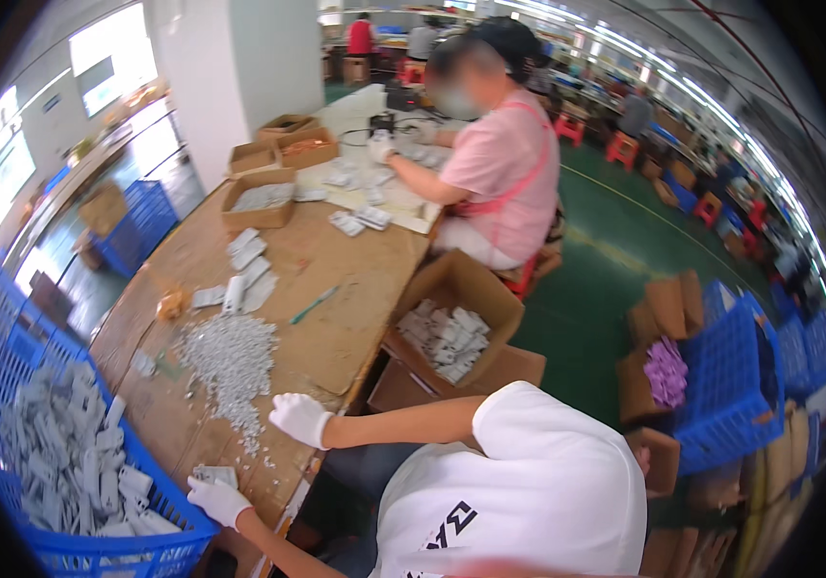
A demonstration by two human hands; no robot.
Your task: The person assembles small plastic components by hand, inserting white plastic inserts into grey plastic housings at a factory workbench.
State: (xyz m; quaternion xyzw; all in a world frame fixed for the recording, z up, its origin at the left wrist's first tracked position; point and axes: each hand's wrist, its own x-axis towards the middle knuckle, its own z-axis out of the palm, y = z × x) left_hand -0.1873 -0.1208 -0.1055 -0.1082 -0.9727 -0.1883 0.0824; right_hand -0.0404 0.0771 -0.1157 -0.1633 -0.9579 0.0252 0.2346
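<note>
My left hand (217, 500), in a white glove, is closed on the edge of a flat pale plastic casing (215, 474) at the table's near edge. Just beyond it, my right hand (300, 420), also gloved, hangs over the table with its fingers curled together; whatever they may hold is too small to make out. A spread heap of small whitish parts (230, 361) lies beside my right hand, with loose bits trailing toward me. Several white plastic casings (247, 252) lie past the heap, and a teal pen-like tool (314, 304) rests to their right.
A blue basket (124, 554) full of pale casings stands at the left. Cardboard boxes (259, 223) line the table's far end. A co-worker (509, 144) in pink sits there, hands over similar parts. An open carton (490, 279) of white pieces sits right of the table (355, 279).
</note>
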